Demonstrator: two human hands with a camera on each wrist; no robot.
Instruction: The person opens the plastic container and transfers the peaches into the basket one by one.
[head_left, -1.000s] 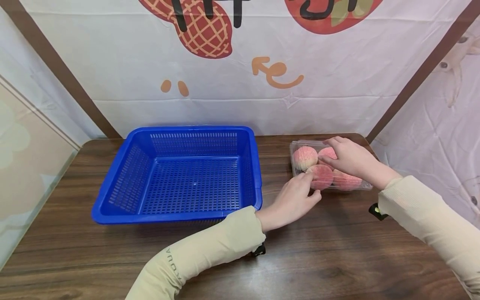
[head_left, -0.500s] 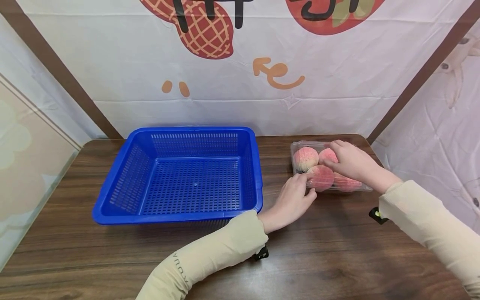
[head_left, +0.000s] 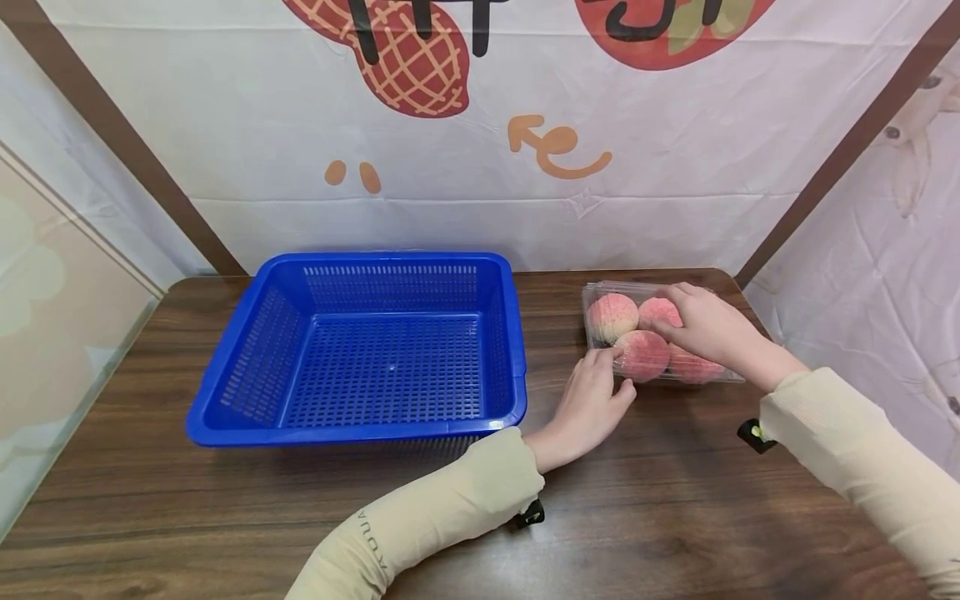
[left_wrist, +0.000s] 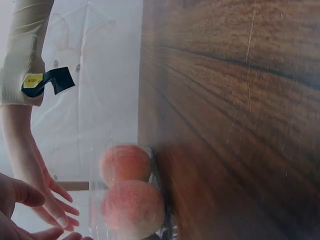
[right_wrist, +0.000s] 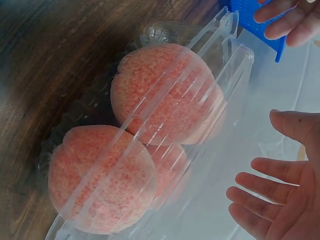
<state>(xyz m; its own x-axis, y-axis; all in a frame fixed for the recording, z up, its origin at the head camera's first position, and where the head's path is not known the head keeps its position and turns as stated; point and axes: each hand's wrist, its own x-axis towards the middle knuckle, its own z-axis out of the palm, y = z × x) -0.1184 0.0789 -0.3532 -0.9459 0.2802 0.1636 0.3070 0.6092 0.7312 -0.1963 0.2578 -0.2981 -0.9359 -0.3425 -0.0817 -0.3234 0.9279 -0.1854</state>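
A clear plastic clamshell box (head_left: pixel 596 287) holds several pink peaches (head_left: pixel 613 317) on the table's right side. Its ridged lid (right_wrist: pixel 220 102) covers them in the right wrist view. My left hand (head_left: pixel 587 408) is at the box's near left edge, fingers extended; contact is unclear. Over the far right part hovers my right hand (head_left: pixel 712 329). The right wrist view has that right hand (right_wrist: pixel 285 200) with spread, relaxed fingers, apart from the lid, and fingers of the left hand (right_wrist: pixel 295 22) near the corner. Neither hand grips anything.
A blue plastic basket (head_left: pixel 517 342) with slotted walls and nothing in it stands left of the box on the wooden table (head_left: pixel 637 500). A printed white cloth (head_left: pixel 465 225) hangs behind the table. Black camera mounts (head_left: pixel 531 514) are strapped to both wrists.
The left hand has drawn slightly back toward the table's front, its thumb moving a little left. The right hand has shifted slightly down. Box and basket stay in place.
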